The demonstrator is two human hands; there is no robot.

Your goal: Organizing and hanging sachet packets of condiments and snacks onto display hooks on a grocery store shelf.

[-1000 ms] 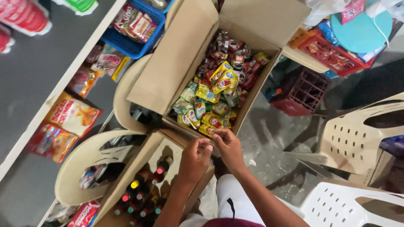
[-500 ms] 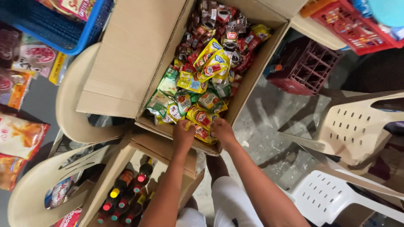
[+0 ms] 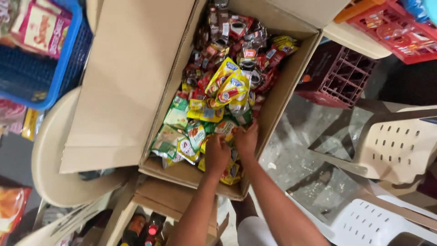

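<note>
Bare forearms, no sleeves; left hand; right hand.

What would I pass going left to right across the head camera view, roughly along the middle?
Blue basket → beige chair → open cardboard box flap → green and yellow sachets → left hand → right hand → dark red crate → beige perforated chair.
</note>
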